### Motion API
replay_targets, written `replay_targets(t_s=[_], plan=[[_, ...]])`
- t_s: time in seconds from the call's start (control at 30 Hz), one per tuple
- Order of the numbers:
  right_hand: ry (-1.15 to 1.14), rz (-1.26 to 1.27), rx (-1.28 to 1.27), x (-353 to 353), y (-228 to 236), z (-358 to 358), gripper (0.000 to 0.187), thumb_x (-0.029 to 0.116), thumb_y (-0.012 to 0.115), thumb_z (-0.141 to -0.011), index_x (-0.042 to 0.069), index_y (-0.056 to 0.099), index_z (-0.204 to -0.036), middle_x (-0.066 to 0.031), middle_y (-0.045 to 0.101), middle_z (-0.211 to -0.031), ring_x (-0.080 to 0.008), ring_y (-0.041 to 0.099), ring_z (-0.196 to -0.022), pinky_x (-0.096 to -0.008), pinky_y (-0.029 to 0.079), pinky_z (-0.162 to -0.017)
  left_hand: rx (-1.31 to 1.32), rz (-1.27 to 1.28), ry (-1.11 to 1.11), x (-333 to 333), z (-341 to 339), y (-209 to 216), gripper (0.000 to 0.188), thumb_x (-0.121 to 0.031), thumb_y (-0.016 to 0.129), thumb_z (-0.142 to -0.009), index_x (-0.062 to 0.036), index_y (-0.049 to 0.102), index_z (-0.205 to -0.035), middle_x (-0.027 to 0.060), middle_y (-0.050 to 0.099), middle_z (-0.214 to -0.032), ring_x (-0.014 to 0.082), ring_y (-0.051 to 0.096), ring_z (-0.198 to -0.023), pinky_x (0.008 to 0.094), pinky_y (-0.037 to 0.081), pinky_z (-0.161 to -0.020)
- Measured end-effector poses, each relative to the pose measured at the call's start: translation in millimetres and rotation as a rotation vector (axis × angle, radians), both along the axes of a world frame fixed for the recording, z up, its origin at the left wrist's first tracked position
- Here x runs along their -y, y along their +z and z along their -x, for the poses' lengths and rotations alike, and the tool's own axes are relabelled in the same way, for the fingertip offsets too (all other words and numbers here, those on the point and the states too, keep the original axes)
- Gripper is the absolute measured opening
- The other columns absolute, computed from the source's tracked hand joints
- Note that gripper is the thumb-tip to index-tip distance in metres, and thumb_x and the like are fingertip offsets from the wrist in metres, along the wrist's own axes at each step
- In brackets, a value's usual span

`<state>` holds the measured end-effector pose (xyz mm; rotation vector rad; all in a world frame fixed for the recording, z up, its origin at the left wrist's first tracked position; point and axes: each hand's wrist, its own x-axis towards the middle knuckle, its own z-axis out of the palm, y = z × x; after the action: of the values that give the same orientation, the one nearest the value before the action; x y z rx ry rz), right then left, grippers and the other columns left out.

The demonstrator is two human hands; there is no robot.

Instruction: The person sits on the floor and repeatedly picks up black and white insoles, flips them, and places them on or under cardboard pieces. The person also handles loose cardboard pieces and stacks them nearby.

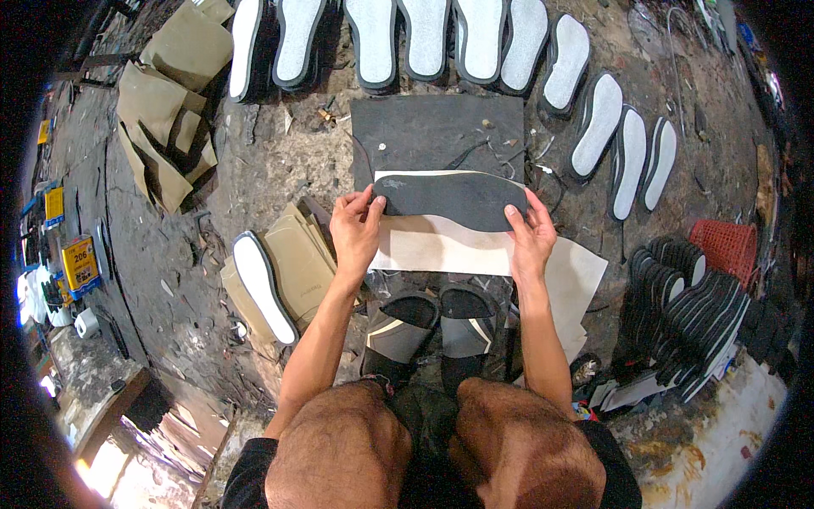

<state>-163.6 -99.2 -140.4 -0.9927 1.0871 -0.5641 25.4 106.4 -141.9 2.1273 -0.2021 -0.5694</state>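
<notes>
A black shoe sole [458,202] lies crosswise between my two hands. My left hand [356,231] pinches its left end, thumb on top. On the right end, my right hand [532,236] grips with the thumb on the upper face and fingers at the edge. Beneath the sole is a cream sheet [441,250], whose pale edge also shows along the sole's far side. A dark square mat [437,131] extends beyond it, with scraps and a thin dark strip on top. The sole's underside is hidden.
White-topped black soles [424,38] curve along the far side and right. Stacked soles [678,314] stand at right beside a red basket [722,246]. Tan sheets [165,119] lie at far left; another tan stack [297,271] carries one white sole [264,284]. My sandalled feet [466,327] are close in front.
</notes>
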Motion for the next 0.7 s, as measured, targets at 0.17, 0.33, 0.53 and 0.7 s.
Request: replay_targets(t_s=[0.17, 0.33, 0.53, 0.7], plan=[[0.026, 0.079, -0.049, 2, -14, 4, 0.055, 0.007, 0.076, -0.090, 0.005, 0.056, -0.141, -0.0103, 0.067, -0.126, -0.0157, 0.066, -0.109, -0.0272, 0.057, -0.083, 0.021, -0.071, -0.019, 6, 0, -4, 0.039, -0.026, 0.074, -0.093, -0.0022, 0.072, -0.124, 0.0120, 0.070, -0.107, 0.0186, 0.066, -0.091, 0.0317, 0.051, -0.084], [0.029, 0.071, -0.070, 2, -16, 4, 0.055, 0.009, 0.076, -0.090, 0.005, 0.056, -0.141, -0.0103, 0.067, -0.126, -0.0154, 0.066, -0.108, -0.0271, 0.057, -0.081, 0.044, -0.025, -0.012, 2, 0, -10, 0.038, -0.026, 0.076, -0.092, -0.0033, 0.073, -0.122, 0.0108, 0.071, -0.101, 0.0172, 0.067, -0.089, 0.0313, 0.052, -0.082], [0.062, 0.062, -0.125, 5, -5, -1, 0.055, 0.009, 0.077, -0.090, 0.004, 0.057, -0.141, -0.0104, 0.068, -0.124, -0.0148, 0.066, -0.105, -0.0269, 0.057, -0.079, 0.055, -0.005, 0.026, 7, -5, -12, 0.035, -0.019, 0.081, -0.086, -0.0019, 0.075, -0.116, 0.0095, 0.070, -0.090, 0.0143, 0.064, -0.073, 0.0292, 0.052, -0.070], [0.221, 0.439, -0.465, 14, 16, 5, 0.048, 0.013, 0.082, -0.084, 0.008, 0.069, -0.130, -0.0128, 0.072, -0.114, -0.0172, 0.069, -0.094, -0.0306, 0.056, -0.081, -0.003, -0.003, 0.016, 7, -12, -11, 0.035, -0.018, 0.082, -0.084, -0.0014, 0.076, -0.114, 0.0069, 0.069, -0.086, 0.0125, 0.062, -0.072, 0.0283, 0.052, -0.069]])
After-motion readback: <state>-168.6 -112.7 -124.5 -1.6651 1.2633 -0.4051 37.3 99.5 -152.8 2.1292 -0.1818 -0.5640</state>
